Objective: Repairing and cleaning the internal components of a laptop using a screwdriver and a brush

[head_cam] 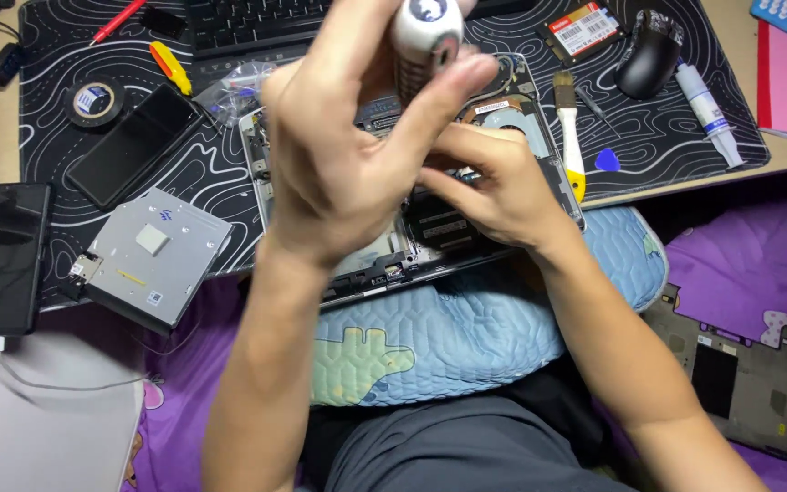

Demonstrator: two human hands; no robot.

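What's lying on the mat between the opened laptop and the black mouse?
In the head view, a brush with a pale handle lies between the opened laptop and the black mouse, with a thin dark tool beside it.

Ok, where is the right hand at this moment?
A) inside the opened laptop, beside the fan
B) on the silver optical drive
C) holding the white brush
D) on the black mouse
A: the right hand rests inside the opened laptop, fingers next to the fan, while the mouse lies untouched.
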